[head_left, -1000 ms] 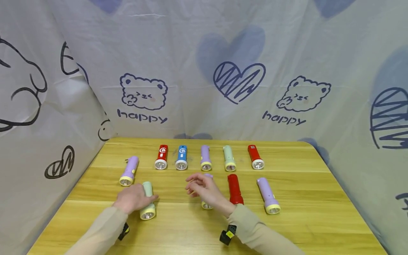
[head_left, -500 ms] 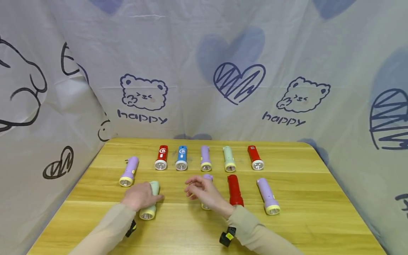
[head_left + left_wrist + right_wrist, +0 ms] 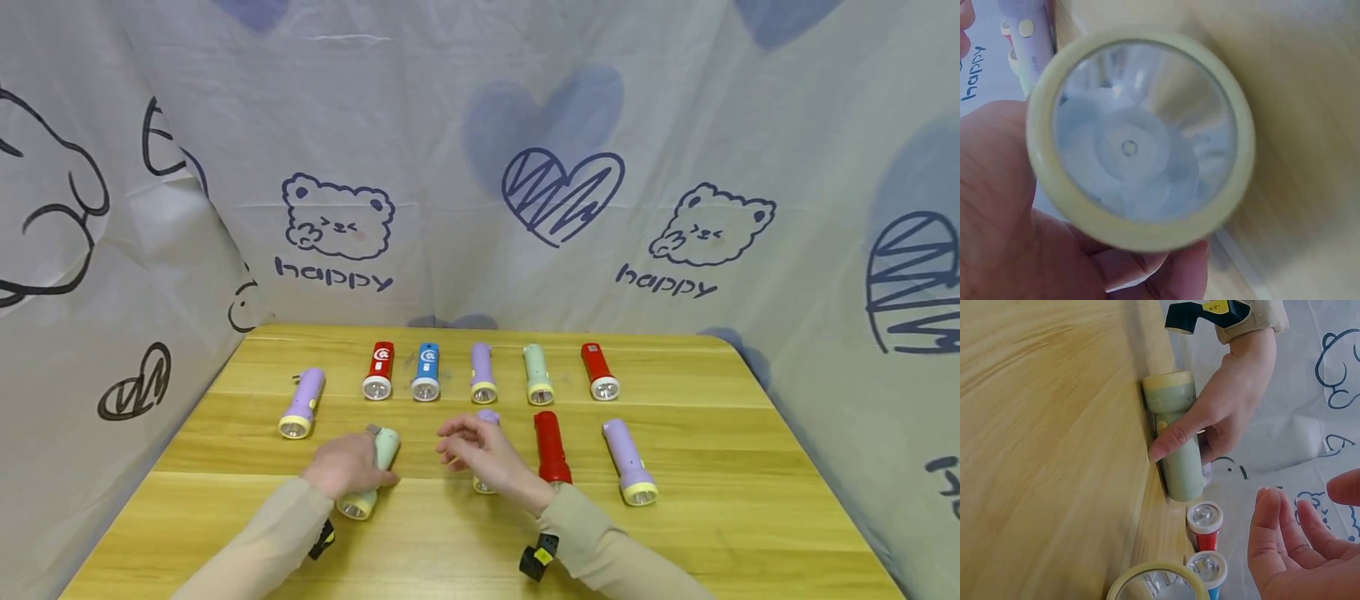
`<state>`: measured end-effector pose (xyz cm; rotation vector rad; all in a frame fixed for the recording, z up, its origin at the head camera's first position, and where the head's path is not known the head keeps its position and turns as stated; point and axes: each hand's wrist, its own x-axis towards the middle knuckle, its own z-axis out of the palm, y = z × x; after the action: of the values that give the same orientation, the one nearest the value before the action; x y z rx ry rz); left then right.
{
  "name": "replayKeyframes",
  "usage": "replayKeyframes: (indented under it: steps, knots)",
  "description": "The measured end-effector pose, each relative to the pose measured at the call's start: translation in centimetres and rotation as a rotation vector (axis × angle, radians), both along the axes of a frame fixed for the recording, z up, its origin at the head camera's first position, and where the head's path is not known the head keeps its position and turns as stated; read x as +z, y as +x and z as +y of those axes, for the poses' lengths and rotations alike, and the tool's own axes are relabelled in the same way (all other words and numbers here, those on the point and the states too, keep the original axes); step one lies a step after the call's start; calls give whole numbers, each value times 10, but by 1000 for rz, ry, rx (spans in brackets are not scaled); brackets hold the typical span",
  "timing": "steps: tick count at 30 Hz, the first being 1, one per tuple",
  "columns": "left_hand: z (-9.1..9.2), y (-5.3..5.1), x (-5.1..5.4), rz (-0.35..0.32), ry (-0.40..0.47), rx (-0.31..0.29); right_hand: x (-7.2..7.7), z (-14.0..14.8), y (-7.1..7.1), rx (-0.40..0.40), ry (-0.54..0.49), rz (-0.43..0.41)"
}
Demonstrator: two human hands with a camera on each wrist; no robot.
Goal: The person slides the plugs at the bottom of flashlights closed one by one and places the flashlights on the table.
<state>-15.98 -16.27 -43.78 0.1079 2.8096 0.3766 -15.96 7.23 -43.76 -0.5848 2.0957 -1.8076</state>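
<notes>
My left hand (image 3: 347, 468) grips a pale green flashlight (image 3: 387, 447) with a yellow head, at the left front of the table. Its lens (image 3: 1141, 131) fills much of the left wrist view. In the right wrist view, the thumb lies across the green barrel (image 3: 1183, 472). The flashlight slants, its lens end toward me. My right hand (image 3: 487, 457) hangs over a purple flashlight (image 3: 484, 485), fingers loosely bent and holding nothing. The hand hides much of that flashlight's barrel. Just right of it lies a red flashlight (image 3: 551, 446).
Along the back lie a red flashlight (image 3: 381, 367), a blue one (image 3: 427, 368), a purple one (image 3: 482, 371), a green one (image 3: 537, 372) and another red one (image 3: 600, 371). More purple flashlights lie at the left (image 3: 303, 402) and right (image 3: 628, 461). A printed curtain (image 3: 450, 267) surrounds the wooden table (image 3: 720, 467).
My left hand has shifted to the right with the green flashlight, whose back end has swung right, so it now slants more. The right hand has stayed nearly still.
</notes>
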Motion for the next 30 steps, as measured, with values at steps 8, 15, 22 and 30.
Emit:
replayKeyframes:
  steps: [8,15,22,30]
  knots:
    - [2,0,-2,-32,111,3,2,7,-2,-17,8,13]
    - [8,-7,2,2,277,-34,5,14,-6,-52,16,13]
    - [16,-16,9,2,488,-87,12,22,-9,-107,34,43]
    - [27,-23,13,-15,684,-173,16,30,-12,-267,73,230]
